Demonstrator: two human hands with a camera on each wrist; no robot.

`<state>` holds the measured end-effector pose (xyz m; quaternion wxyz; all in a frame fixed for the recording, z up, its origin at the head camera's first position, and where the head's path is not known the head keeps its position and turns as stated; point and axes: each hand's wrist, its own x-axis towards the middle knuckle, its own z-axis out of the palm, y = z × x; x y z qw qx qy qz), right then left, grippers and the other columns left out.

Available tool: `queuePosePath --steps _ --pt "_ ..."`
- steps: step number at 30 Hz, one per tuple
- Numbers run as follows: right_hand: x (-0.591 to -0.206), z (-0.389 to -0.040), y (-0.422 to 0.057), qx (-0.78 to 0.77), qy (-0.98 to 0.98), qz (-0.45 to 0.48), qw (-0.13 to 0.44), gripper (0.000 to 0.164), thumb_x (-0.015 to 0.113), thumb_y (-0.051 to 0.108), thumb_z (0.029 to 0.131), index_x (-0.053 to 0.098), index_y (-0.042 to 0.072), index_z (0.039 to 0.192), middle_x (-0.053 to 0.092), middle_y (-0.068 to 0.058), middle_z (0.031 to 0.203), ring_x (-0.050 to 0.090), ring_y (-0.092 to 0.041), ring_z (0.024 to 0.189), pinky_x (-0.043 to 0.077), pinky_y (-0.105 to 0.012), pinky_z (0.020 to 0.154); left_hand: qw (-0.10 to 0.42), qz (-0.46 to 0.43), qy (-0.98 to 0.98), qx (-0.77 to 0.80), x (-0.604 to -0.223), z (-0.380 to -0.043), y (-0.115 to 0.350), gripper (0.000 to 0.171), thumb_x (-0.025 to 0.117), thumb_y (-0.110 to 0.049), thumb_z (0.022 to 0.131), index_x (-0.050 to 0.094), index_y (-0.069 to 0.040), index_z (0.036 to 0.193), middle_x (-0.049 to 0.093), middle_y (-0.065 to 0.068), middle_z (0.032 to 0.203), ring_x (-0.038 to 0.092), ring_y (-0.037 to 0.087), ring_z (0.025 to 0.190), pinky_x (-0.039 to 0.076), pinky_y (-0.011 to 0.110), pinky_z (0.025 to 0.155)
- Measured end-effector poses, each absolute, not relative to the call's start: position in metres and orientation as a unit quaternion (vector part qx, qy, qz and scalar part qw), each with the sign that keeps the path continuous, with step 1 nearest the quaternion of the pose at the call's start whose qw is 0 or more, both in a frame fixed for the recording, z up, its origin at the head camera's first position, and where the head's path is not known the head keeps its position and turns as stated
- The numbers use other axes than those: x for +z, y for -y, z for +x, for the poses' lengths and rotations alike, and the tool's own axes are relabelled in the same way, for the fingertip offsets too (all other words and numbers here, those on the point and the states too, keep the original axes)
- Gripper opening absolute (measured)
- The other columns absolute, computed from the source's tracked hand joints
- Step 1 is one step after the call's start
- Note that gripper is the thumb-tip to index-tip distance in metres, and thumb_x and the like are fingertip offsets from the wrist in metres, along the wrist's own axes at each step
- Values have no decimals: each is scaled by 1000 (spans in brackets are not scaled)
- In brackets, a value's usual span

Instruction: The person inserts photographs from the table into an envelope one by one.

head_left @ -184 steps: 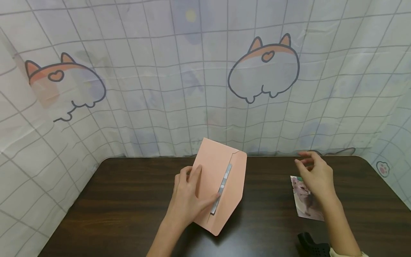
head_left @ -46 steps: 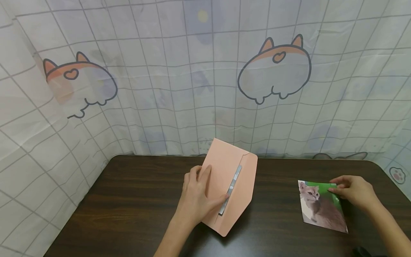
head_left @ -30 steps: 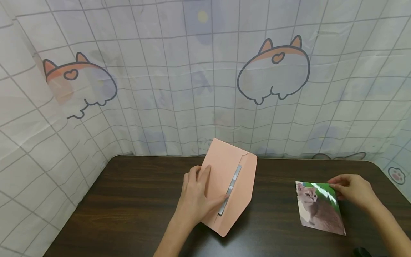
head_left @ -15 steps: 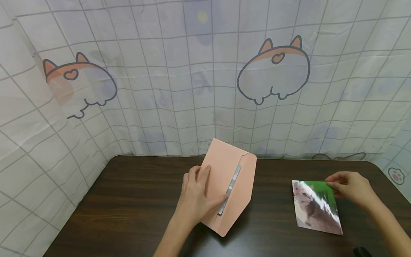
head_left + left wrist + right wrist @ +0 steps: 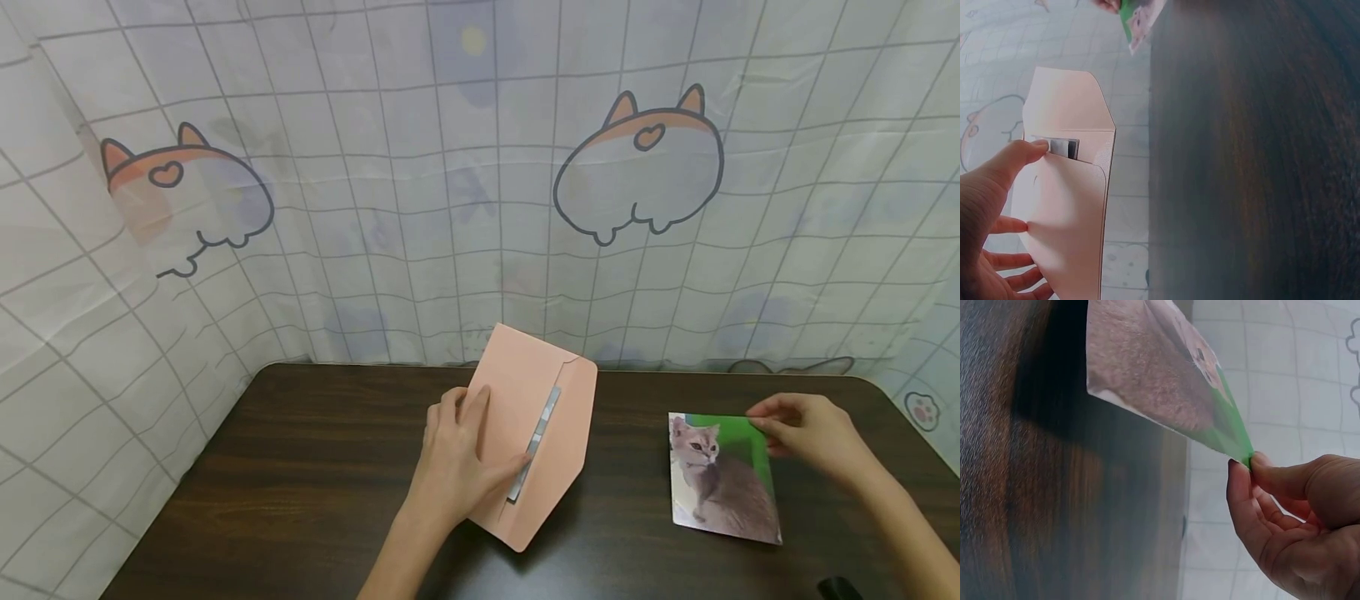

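Observation:
A pink envelope (image 5: 551, 442) with its flap unfolded stands tilted at the middle of the table. My left hand (image 5: 450, 467) grips it from the left, thumb at the pocket opening. A grey-and-white strip (image 5: 536, 442) shows in that opening; in the left wrist view it looks like the edge of a card or photo (image 5: 1063, 147) inside. On the right, my right hand (image 5: 813, 433) pinches the upper right corner of a cat photo (image 5: 723, 479) with a green background. In the right wrist view the photo (image 5: 1154, 375) is lifted off the table, held between thumb and fingertips.
The dark wooden table (image 5: 300, 483) runs back to a white grid-patterned curtain (image 5: 405, 208) with cartoon corgi prints. Part of a black object (image 5: 838, 587) shows at the bottom right edge.
The right hand first reached over the photo lying on the table, then took its corner. Over the last second the photo has moved a little left and up. The left hand keeps the envelope nearly still.

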<state>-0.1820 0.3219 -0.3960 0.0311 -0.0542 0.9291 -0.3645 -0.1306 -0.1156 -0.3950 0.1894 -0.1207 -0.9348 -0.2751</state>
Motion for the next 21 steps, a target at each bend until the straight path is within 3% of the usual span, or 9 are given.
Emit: queuePosePath --steps 21 --pt "-388 -176 -308 -406 -911 -71 26 22 60 3 105 66 -16 115 74 -8 86 70 -8 68 61 -30 64 189 -116 936 -273 -396 -132 117 86 92 -41 78 56 -6 148 50 20 139 48 40 120 52 54 95"
